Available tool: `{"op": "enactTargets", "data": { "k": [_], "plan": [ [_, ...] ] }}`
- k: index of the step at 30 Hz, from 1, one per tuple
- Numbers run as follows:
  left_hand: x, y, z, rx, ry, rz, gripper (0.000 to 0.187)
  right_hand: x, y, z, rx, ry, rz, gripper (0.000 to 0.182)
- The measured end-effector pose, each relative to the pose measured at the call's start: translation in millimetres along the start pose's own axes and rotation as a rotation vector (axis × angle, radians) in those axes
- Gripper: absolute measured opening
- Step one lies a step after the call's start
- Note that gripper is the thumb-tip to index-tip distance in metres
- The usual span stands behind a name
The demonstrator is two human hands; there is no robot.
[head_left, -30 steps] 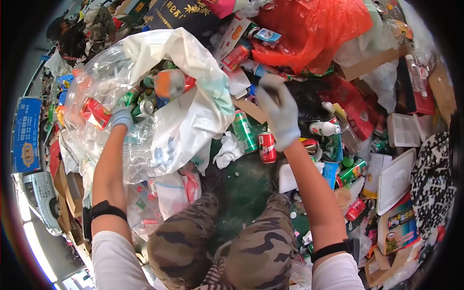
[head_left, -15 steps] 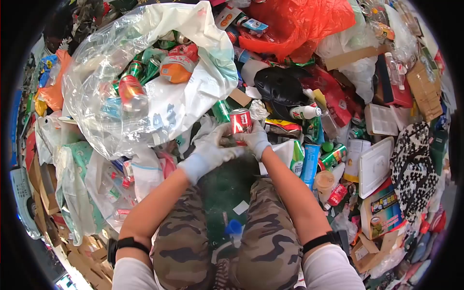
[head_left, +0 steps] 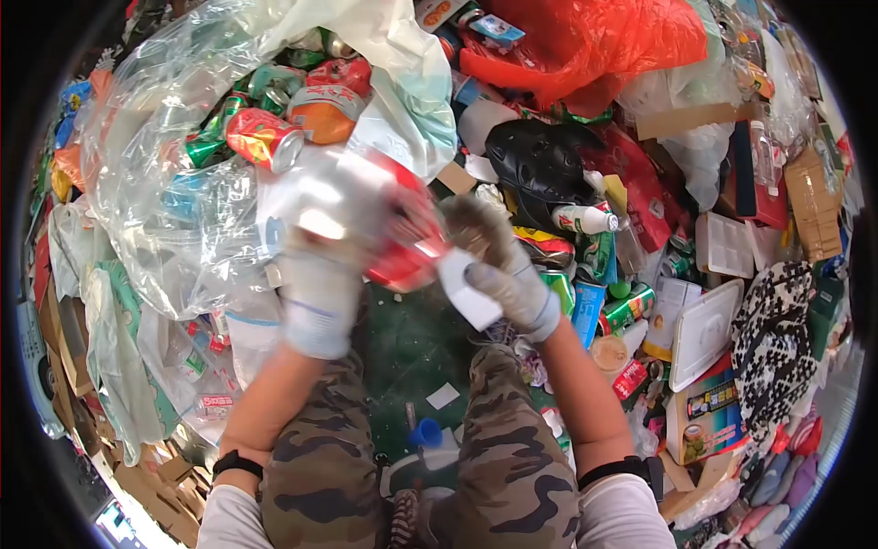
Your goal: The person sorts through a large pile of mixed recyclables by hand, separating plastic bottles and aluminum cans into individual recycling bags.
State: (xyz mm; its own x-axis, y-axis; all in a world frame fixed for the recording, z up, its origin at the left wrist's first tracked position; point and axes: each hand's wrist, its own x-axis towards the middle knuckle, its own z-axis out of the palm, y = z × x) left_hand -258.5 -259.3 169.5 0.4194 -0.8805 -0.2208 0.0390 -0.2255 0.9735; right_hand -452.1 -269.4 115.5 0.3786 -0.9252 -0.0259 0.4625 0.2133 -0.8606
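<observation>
My right hand [head_left: 508, 274], in a soiled white glove, pinches the white flap of a blurred red-and-white piece of packaging [head_left: 402, 229], thumb pressed on it. My left hand [head_left: 320, 247], also gloved, is smeared by motion just left of the red part; whether it touches it cannot be made out. Behind the left hand lies a large clear plastic bag [head_left: 137, 210], its mouth open. Inside it are several crushed cans, among them a red and yellow can [head_left: 265, 139] and a green can [head_left: 215, 133], plus an orange-and-red wrapper [head_left: 325, 114].
Mixed waste surrounds me. A red plastic bag [head_left: 585, 46] and a black moulded piece [head_left: 540, 165] lie ahead. To the right are a green can [head_left: 626, 306], a white lid [head_left: 707, 334] and cardboard [head_left: 812, 206]. A blue cup [head_left: 426, 433] is between my legs.
The red can held between both hands is no longer seen in them. My left hand has moved left toward the clear bag; my right hand now holds red-and-white packaging. The view has shifted slightly.
</observation>
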Motion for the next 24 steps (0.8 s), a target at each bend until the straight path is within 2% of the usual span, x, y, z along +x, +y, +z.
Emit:
{"op": "enactTargets", "data": {
  "k": [1, 2, 3, 4, 6, 7, 9, 10, 11, 12, 13, 14, 16, 17, 18, 19, 20, 21, 22, 23, 24],
  "plan": [
    [12.2, 26.7, -11.0, -0.366, -0.095, 0.072, 0.04, 3.1, -3.1, -21.9, -0.366, -0.014, 0.063, 0.079],
    [37.1, 24.7, -33.0, -0.594, 0.02, 0.033, 0.059, 2.5, -3.6, -44.3, -0.731, -0.033, 0.126, 0.087],
    [58.8, 31.5, -43.1, -0.772, 0.005, 0.045, 0.073, 1.0, -4.1, -57.5, -1.13, -0.06, 0.134, 0.082],
    [64.4, 44.8, -52.1, -1.157, -0.121, -0.254, 0.073, -4.4, 8.3, -73.4, -1.133, -0.059, 0.138, 0.082],
    [47.0, 57.4, -35.1, -1.177, -0.081, -0.319, 0.074, -19.8, 47.2, -111.2, -1.256, 0.095, 0.201, 0.078],
    [42.0, 50.0, -30.1, -1.18, -0.081, -0.322, 0.074, -27.4, 57.4, -128.6, -1.258, 0.095, 0.204, 0.078],
    [34.5, 21.9, -20.1, -1.338, -0.675, -0.507, 0.074, -39.5, 69.8, -152.7, -1.93, 0.023, 0.125, 0.081],
    [31.4, 12.4, -7.1, -1.245, -0.877, -0.574, 0.075, -39.7, 70.6, -153.5, -1.925, 0.018, 0.129, 0.081],
    [23.9, 13.1, 3.0, -0.895, -0.775, -0.645, 0.068, -37.6, 70.0, -154.3, -1.972, 0.003, 0.176, 0.083],
    [20.9, 7.4, 13.9, -0.698, -0.809, -0.601, 0.063, -32.6, 68.2, -156.8, -2.02, -0.012, 0.22, 0.085],
    [17.8, 1.6, 24.7, -0.502, -0.845, -0.557, 0.057, -24.3, 66.2, -165.8, -1.978, -0.014, 0.113, 0.07],
    [17.9, -15.3, 27.0, -0.502, -0.918, -0.517, 0.054, -17.5, 62.7, -174.1, -1.979, -0.014, 0.103, 0.07],
    [9.4, -17.4, 34.6, -0.314, -0.816, -0.583, 0.057, -7.7, 51.2, -176.3, -1.229, 0.357, 0.328, 0.042],
    [4.6, -24.7, 37.7, -0.318, -0.807, -0.584, 0.057, -5.1, 49.7, -173.2, -0.72, 0.539, 0.226, 0.017],
    [0.1, -36.8, 39.9, -0.206, -0.752, -0.439, 0.059, -1.6, 26.5, -149.2, -0.343, 0.604, 0.301, 0.013],
    [-3.3, -46.8, 41.0, -0.091, -0.696, -0.294, 0.062, -3.9, 36.8, -151.2, -0.454, 0.516, 0.225, 0.014],
    [-2.9, -54.5, 41.7, -0.088, -0.689, -0.286, 0.062, -4.4, 46.4, -153.1, -0.563, 0.426, 0.141, 0.016],
    [0.2, -61.0, 43.0, -0.043, -0.64, -0.338, 0.062, -0.1, 48.6, -137.1, -0.757, 0.377, 0.173, 0.031],
    [1.9, -62.7, 44.5, 0.002, -0.592, -0.39, 0.062, 2.8, 68.0, -129.9, -0.963, 0.367, 0.153, 0.057],
    [0.9, -61.3, 46.1, -0.074, -0.552, -0.497, 0.056, 6.9, 84.1, -125.7, -1.221, 0.343, 0.267, 0.082],
    [0.6, -64.2, 45.4, -0.07, -0.551, -0.493, 0.056, 14.5, 75.1, -102.4, -1.519, 0.195, 0.26, 0.089]
  ]
}}
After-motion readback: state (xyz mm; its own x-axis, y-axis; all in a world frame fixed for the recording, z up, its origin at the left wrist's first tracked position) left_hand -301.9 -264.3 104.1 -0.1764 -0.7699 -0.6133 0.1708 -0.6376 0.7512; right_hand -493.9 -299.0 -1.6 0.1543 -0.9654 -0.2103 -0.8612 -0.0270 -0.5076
